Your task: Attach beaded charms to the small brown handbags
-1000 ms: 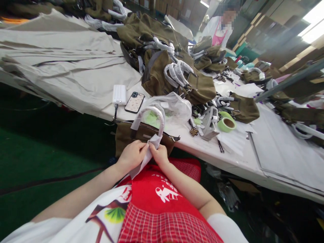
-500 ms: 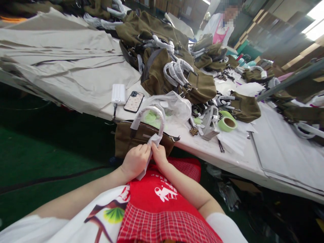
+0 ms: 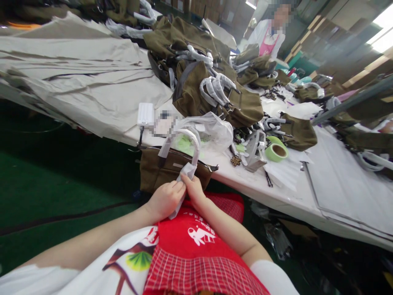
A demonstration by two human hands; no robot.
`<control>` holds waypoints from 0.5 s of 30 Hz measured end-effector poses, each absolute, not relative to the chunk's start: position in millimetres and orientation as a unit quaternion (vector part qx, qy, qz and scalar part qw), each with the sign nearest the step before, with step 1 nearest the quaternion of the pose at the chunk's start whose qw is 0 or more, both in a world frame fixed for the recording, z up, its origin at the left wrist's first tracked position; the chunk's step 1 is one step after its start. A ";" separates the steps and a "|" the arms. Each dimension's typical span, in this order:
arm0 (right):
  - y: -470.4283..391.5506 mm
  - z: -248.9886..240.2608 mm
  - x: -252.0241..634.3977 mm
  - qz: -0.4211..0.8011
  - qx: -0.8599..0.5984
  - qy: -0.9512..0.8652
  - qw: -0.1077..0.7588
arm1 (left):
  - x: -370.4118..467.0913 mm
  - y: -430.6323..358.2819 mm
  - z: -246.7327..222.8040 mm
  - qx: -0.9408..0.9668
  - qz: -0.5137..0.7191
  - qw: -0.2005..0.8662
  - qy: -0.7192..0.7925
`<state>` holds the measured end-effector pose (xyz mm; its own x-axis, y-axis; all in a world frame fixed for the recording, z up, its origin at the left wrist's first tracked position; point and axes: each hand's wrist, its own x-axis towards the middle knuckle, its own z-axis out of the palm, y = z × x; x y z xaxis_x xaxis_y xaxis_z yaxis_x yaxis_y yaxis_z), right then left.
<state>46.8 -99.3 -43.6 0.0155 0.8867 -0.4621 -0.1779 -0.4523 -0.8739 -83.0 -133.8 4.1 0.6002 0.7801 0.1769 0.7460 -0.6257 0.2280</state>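
An olive-brown handbag (image 3: pixel 153 170) rests against the table's front edge, its zipped top facing up. One arched handle (image 3: pixel 195 145) stands above it, covered in white wrapping. A loose strip of white wrapping (image 3: pixel 188 170) hangs from the handle's near end toward my apron. My left hand (image 3: pixel 168 197) is closed round this strip. Beside it, my right hand (image 3: pixel 193 188) pinches the strip near the handle, thumb and fingers together. The two hands touch or nearly touch, and the lower end of the strip shows below them.
Behind the bag lie a white power bank (image 3: pixel 145 114), a blurred phone (image 3: pixel 165 123), clear plastic (image 3: pixel 215 129), a metal tape dispenser (image 3: pixel 256 151) and green tape (image 3: pixel 276 152). Olive bags (image 3: pixel 245 104) are heaped farther back. Across the table stands a person (image 3: pixel 270 41) in a pink apron.
My left hand has shifted slightly right and down along the strip. My right hand stays pinched near the handle. The bag has barely moved.
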 end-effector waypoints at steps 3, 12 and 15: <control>-97.2 -44.8 47.0 0.656 -0.549 -0.267 0.445 | -94.9 -117.2 8.8 0.792 0.212 0.201 0.536; -99.7 -45.6 47.9 0.697 -0.519 -0.269 0.415 | -96.9 -102.4 -9.8 0.280 0.228 0.787 0.500; -98.5 -44.9 49.7 0.695 -0.513 -0.243 0.442 | -93.3 -105.6 -10.4 0.330 0.254 0.746 0.520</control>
